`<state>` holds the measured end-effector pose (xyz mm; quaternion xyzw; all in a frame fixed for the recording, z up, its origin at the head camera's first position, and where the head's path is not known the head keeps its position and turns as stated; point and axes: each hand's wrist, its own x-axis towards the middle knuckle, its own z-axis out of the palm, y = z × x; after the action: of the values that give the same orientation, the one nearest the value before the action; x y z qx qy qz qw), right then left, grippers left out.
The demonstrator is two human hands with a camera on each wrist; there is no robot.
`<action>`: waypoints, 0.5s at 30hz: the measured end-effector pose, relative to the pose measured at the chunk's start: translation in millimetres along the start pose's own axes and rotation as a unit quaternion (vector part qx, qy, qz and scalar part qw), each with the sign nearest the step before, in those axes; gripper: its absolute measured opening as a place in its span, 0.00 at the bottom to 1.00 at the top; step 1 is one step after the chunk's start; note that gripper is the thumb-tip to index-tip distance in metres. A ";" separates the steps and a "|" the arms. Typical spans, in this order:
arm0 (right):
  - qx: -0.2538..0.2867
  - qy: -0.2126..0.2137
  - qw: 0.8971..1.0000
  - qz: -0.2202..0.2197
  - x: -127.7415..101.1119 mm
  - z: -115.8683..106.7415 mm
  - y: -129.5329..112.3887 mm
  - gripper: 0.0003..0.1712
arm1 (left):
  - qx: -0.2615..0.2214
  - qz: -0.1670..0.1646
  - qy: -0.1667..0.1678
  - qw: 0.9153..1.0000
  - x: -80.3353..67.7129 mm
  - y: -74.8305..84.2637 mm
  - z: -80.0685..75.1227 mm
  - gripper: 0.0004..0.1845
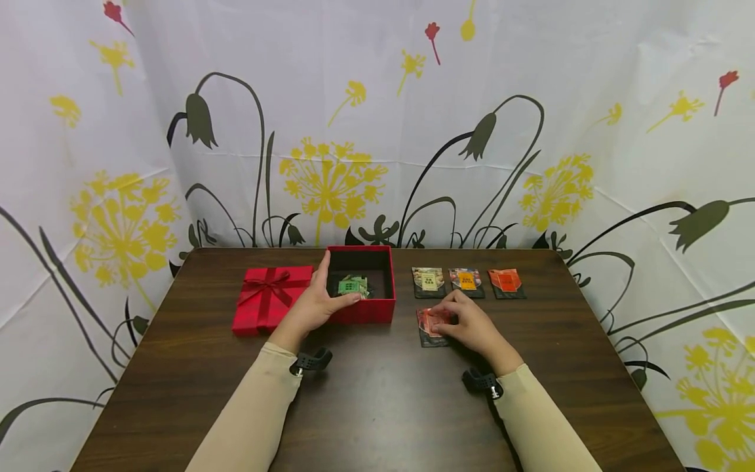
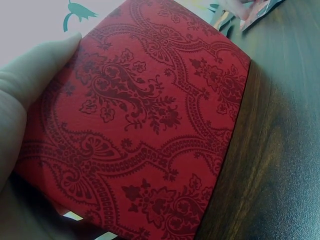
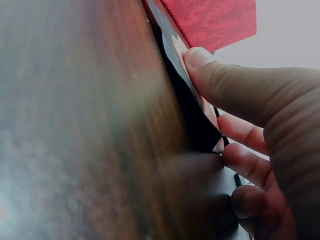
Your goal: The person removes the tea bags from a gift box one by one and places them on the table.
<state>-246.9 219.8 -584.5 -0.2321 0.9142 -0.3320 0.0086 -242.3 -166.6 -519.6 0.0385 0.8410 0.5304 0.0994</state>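
lid [image 1: 268, 297] off, lying left | left hand [image 1: 318, 305] grips front-left corner of open box [image 1: 361, 313] — one green packet [image 1: 352, 286] inside | right hand [image 1: 466, 324] pinches red packet [image 1: 429, 321] on surface [image 1: 377, 400] | three packets [image 1: 466, 281] left, beyond

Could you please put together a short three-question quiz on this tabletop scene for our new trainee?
1. True or false: the red lid with the bow sits on top of the open red box.
2. How many sachets lie in the row at the far side of the table, beyond the right hand?
3. Which hand steadies the box: A) the left hand, B) the right hand, C) neither?

Key
1. False: the lid lies on the table beside the box, on its left.
2. Three; a fourth, the red sachet, is under the right hand's fingers.
3. A.
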 end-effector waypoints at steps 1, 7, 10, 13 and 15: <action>0.002 -0.001 1.000 0.001 -0.3 -0.3 0.0 0.17 | 0.000 0.001 0.000 1.000 0.1 -0.6 0.2 0.70; 0.055 0.006 0.998 -0.005 0.2 -0.7 8.3 0.15 | -0.001 0.002 0.001 1.000 1.1 -1.0 0.6 0.69; 0.134 0.025 0.991 0.017 0.5 -2.0 17.3 0.09 | -0.002 0.001 0.000 1.000 2.5 -0.7 0.7 0.70; 0.239 0.049 0.967 0.075 0.1 -4.9 21.9 0.09 | 0.001 -0.006 0.000 1.000 2.9 -1.1 0.8 0.69; 0.297 0.061 0.946 0.116 -0.1 -6.5 23.0 0.15 | 0.005 -0.010 0.000 1.000 2.4 -1.5 1.1 0.69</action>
<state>-257.6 239.2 -593.5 -0.0906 0.7938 -0.5984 0.0598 -244.4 -165.9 -521.8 0.0306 0.8438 0.5254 0.1049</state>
